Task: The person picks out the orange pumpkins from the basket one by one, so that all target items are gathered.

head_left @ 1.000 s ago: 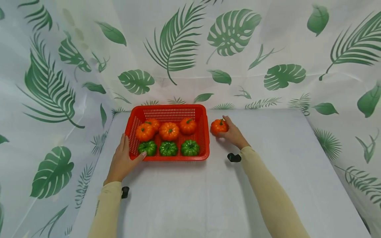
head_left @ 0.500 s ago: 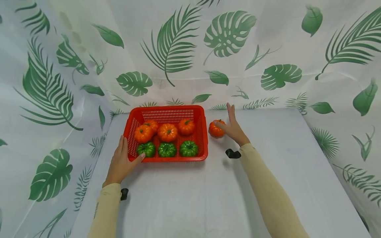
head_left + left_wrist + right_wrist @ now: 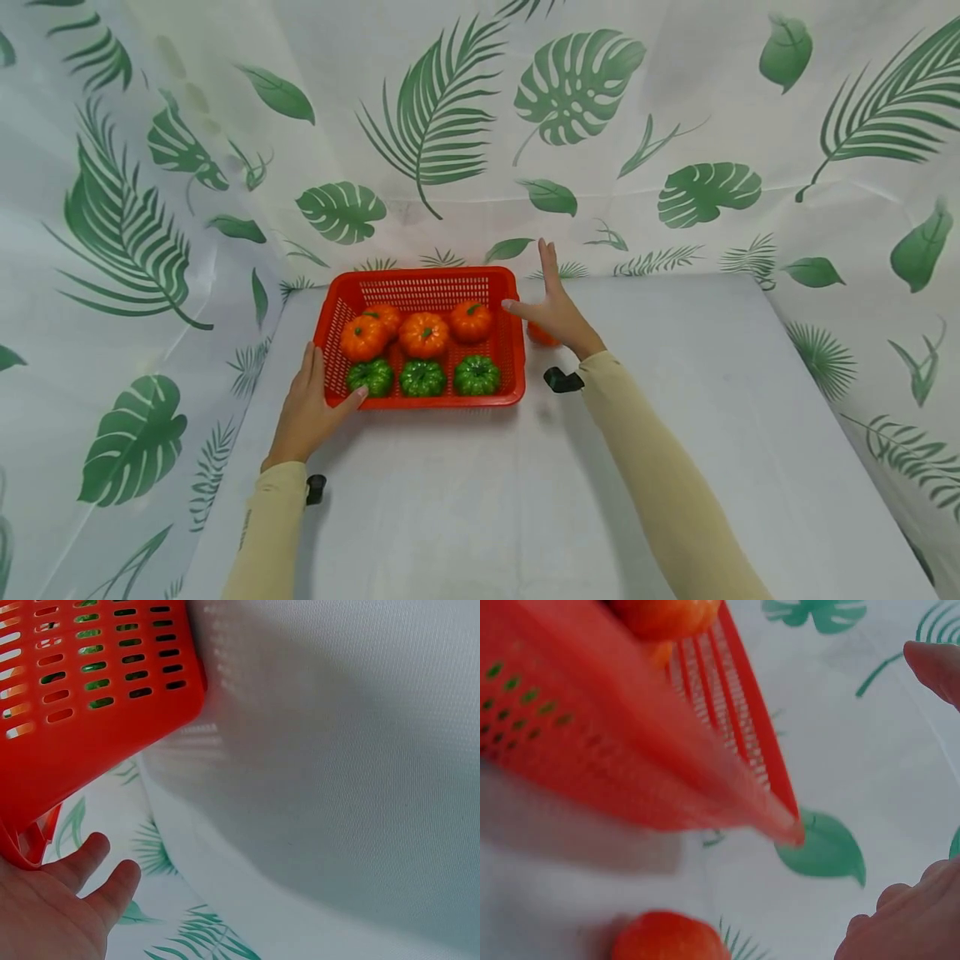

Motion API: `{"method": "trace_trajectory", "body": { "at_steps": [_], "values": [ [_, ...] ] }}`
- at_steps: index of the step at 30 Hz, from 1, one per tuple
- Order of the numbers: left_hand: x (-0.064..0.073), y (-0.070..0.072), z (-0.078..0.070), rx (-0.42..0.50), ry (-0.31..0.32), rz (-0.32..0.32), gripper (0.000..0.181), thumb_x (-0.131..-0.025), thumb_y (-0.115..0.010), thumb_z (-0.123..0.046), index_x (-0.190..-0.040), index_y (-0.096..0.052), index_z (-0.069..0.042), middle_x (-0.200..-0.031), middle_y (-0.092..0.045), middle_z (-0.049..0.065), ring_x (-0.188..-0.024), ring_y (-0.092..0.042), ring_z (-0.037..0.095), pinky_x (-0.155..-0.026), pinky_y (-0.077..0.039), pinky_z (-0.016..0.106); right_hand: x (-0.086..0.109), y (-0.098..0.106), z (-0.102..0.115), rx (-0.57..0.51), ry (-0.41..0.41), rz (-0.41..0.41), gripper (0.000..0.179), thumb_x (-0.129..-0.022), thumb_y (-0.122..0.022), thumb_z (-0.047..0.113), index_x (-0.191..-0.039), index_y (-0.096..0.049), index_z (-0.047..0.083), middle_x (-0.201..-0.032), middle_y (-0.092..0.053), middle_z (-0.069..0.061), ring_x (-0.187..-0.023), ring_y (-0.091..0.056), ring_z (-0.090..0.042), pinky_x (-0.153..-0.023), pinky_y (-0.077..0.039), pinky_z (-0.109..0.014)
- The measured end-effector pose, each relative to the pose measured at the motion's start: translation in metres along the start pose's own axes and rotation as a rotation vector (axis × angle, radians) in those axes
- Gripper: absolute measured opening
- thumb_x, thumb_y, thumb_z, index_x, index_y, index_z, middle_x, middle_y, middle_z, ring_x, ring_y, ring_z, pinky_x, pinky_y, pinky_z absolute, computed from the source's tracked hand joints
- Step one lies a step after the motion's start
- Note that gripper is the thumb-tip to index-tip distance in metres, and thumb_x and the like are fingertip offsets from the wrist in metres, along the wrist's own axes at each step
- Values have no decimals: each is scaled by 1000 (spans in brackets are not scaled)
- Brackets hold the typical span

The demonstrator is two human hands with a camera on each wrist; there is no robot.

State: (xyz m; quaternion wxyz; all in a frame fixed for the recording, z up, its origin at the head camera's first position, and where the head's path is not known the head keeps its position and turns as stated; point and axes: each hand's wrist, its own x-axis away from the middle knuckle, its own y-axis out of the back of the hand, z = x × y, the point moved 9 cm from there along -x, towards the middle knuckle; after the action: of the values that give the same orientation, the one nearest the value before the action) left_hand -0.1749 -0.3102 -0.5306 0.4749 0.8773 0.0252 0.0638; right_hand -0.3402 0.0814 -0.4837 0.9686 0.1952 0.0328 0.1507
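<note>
A red plastic basket (image 3: 431,402) stands at the back of the table, holding several orange toy pumpkins (image 3: 424,335) and three green ones (image 3: 423,378) along its front. At the basket's front left corner rests my left hand (image 3: 302,417), fingers straight along the side and thumb over the front rim. In the left wrist view two fingers (image 3: 114,894) stick out freely. My right hand (image 3: 561,317) is spread above the basket's right side, thumb near the rim, holding nothing. Beneath it, one more orange pumpkin (image 3: 542,335) lies on the table outside the basket, mostly hidden.
A white table (image 3: 450,500) carries everything. Leaf-printed sheeting (image 3: 465,225) hangs close behind the basket and along the left side. Each wrist bears a small black device (image 3: 562,380).
My right hand has let go of the loose orange pumpkin, spread its fingers and moved left toward the basket's right rim. The left hand has stayed at its corner.
</note>
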Motion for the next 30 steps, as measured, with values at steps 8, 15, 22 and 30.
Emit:
{"method": "trace_trajectory", "body": {
  "at_steps": [8,15,22,30],
  "values": [
    [1,1,5,-3,-7,-10,122,-96,-66,-70,-171,2,-3,-179,6,15,-160,-12,50,-123,-18,70,-3,-32,25,-78,56,98,119,-96,-81,36,-171,11,43,-174,23,16,-163,11,-27,-125,-5,-70],
    [0,0,3,9,-13,-10,123,-95,-65,-73,-171,4,-5,-179,7,13,-160,-13,49,-123,-19,71,-6,-51,28,-65,95,147,118,-96,-80,40,-171,12,42,-175,22,13,-164,5,-29,-124,-12,-71],
    [3,3,1,15,-3,-5,122,-96,-66,-71,-171,5,-5,-179,7,15,-160,-12,50,-122,-19,72,-4,-76,28,-50,65,246,111,-93,-82,47,-174,-7,34,-179,-12,-3,-161,-21,-36,-124,-27,-63],
    [2,1,-1,26,-2,-6,123,-95,-66,-71,-171,5,-5,-179,7,14,-160,-11,49,-123,-18,71,-4,-93,25,34,30,303,95,-93,-83,43,-170,-32,23,-169,-36,-9,-150,-37,-37,-118,-37,-64]
  ]
}}
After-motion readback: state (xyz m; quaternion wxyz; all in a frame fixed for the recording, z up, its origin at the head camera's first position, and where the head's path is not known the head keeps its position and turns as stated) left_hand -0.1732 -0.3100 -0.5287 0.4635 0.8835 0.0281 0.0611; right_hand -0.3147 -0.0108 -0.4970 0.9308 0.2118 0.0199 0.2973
